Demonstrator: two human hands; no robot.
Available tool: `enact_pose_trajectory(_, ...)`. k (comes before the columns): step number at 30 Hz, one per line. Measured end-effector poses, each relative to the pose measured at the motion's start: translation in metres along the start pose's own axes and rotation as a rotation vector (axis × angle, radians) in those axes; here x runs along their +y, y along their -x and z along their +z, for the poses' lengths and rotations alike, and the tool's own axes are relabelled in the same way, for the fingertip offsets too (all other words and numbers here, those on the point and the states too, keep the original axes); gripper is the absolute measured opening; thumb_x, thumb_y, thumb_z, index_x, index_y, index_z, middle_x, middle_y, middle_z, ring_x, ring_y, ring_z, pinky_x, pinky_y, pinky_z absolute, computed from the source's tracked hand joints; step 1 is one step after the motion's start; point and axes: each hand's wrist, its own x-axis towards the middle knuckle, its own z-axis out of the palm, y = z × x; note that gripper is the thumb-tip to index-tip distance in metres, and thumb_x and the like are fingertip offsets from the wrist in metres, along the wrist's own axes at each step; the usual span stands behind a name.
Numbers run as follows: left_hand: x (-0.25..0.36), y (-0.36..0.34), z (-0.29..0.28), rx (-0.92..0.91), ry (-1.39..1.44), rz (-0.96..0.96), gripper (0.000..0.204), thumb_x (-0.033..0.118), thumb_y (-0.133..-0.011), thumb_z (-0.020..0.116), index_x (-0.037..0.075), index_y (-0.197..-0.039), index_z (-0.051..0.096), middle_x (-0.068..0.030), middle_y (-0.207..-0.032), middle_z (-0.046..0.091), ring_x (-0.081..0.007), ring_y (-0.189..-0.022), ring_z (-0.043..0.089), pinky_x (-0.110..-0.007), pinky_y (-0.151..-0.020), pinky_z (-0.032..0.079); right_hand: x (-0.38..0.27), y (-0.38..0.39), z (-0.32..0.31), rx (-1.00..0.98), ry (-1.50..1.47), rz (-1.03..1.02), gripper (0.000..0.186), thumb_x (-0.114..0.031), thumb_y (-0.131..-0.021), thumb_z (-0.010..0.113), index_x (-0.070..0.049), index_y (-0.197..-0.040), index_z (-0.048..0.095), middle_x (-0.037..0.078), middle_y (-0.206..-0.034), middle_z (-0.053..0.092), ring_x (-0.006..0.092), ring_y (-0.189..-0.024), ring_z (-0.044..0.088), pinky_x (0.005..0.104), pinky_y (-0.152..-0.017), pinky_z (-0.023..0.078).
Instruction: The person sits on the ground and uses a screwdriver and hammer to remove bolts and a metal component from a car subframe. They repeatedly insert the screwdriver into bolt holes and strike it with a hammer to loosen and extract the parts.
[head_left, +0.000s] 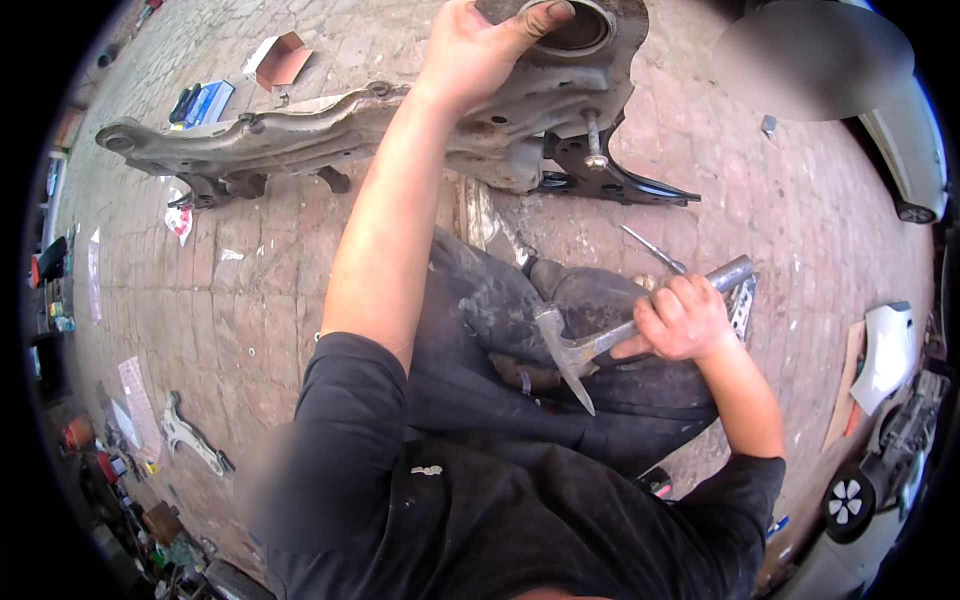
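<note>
A long grey metal car subframe (pixel 300 135) stretches across in front of me, with a large round bushing hole (pixel 575 28) at its near right end. My left hand (pixel 475 50) grips the subframe beside that hole, thumb over its rim and the other fingers partly hidden. From the underside sticks a bolt (pixel 594 140), and a black control arm (pixel 625 180) sits behind it. Over my lap, my right hand (pixel 685 318) is wrapped round the metal handle of a chipping hammer (pixel 570 355). The hammer's pointed end aims down toward me, apart from the subframe.
A thin screwdriver-like tool (pixel 650 247) lies right of my knees. On the brick paving are an open cardboard box (pixel 280 62), a blue box (pixel 208 103) and a light metal control arm (pixel 190 435). Cars (pixel 900 150) stand at the right, clutter at the left.
</note>
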Motion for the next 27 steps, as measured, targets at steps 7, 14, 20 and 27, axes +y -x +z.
enact_pose_trajectory(7, -0.005, 0.0, 0.0, 0.011, 0.04, -0.019, 0.043, 0.035, -0.091, 0.076, 0.0, -0.115, 0.07, -0.0058, -0.107, 0.074, -0.0141, -0.098, 0.066, -0.033, -0.09, 0.052, 0.028, 0.008, 0.023, -0.075, -0.016, 0.449, 0.052, -0.062, -0.08, 0.068, -0.011, -0.075, 0.058, 0.006, -0.068, 0.049, 0.0245, -0.059, 0.056, 0.0381, -0.049, 0.044)
enact_pose_trajectory(14, 0.005, 0.0, -0.001, 0.024, -0.059, -0.055, 0.045, 0.037, -0.09, 0.077, 0.0, -0.115, 0.07, -0.0059, -0.106, 0.074, -0.0139, -0.098, 0.066, -0.032, -0.089, 0.053, -0.007, -0.008, 0.021, 0.034, -0.175, 0.096, 0.059, -0.069, -0.076, 0.063, -0.012, -0.068, 0.05, 0.004, -0.068, 0.042, 0.0222, -0.059, 0.05, 0.0345, -0.054, 0.041)
enact_pose_trajectory(20, 0.006, 0.004, 0.001, -0.006, 0.003, -0.054, 0.042, 0.035, -0.09, 0.077, 0.0, -0.113, 0.071, -0.0061, -0.105, 0.074, -0.0141, -0.097, 0.067, -0.032, -0.089, 0.053, 0.039, 0.049, 0.039, 0.025, -0.178, 0.294, 0.064, -0.072, -0.08, 0.057, -0.008, -0.07, 0.052, 0.008, -0.068, 0.05, 0.028, -0.063, 0.056, 0.0414, -0.059, 0.048)
enact_pose_trajectory(27, -0.001, 0.004, 0.002, -0.042, 0.116, 0.004, 0.038, 0.027, -0.092, 0.076, -0.002, -0.116, 0.07, -0.0063, -0.108, 0.074, -0.0145, -0.099, 0.066, -0.032, -0.09, 0.053, 0.066, 0.03, 0.03, 0.034, -0.112, 0.026, 0.06, -0.065, -0.08, 0.062, -0.006, -0.076, 0.054, 0.011, -0.07, 0.052, 0.0321, -0.065, 0.056, 0.0443, -0.061, 0.048)
